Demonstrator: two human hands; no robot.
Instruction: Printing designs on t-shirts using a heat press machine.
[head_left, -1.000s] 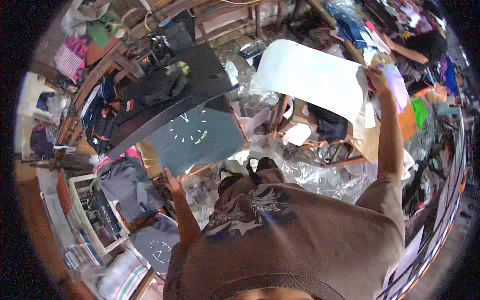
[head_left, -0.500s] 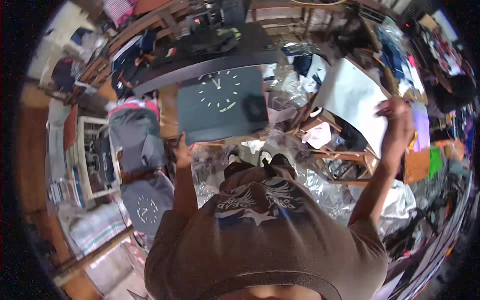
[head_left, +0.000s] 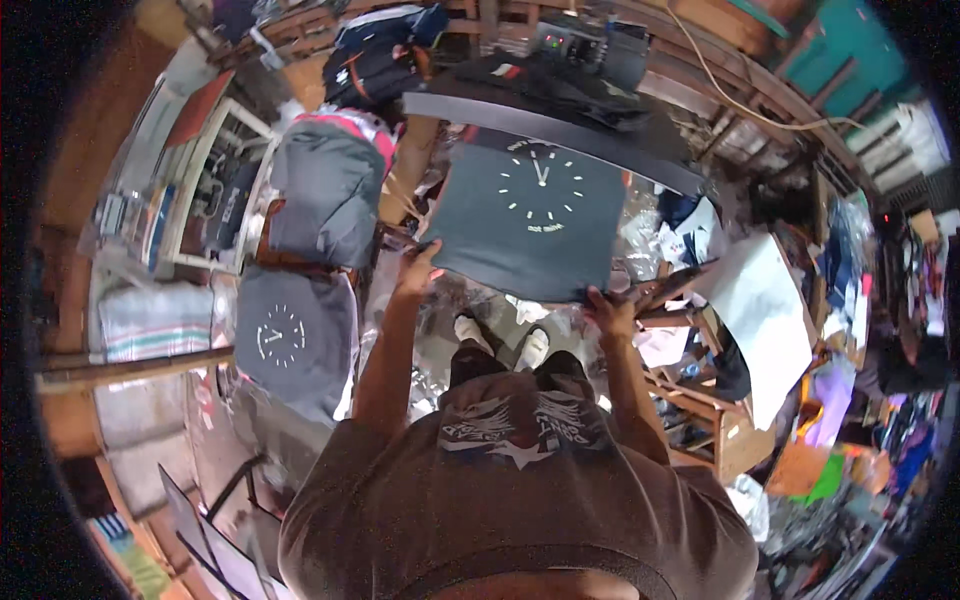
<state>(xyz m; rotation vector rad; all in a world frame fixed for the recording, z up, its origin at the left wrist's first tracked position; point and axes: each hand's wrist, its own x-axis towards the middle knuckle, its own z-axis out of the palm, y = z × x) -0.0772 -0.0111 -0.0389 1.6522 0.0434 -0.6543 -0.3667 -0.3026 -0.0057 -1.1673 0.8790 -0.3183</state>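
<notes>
A dark grey cloth piece [head_left: 520, 225] printed with a pale clock dial lies spread in front of me, its far edge against a long dark bar [head_left: 560, 118]. My left hand [head_left: 418, 270] pinches its near left corner. At the near right corner, my right hand [head_left: 612, 312] has its fingers closed on the cloth's edge. The underside of the cloth and whatever bears it are mostly hidden.
Left of me lie a heap of grey cloth [head_left: 325, 190] and another dial-printed grey piece [head_left: 285, 335]. A large white sheet [head_left: 760, 320] rests over a wooden stand [head_left: 690, 425] at right. Clear plastic and scraps litter the floor around my shoes [head_left: 533, 347].
My right hand has come from beside the white sheet to the cloth's near right corner. My left hand stays at the left corner. The view has turned, shifting the cloth rightward.
</notes>
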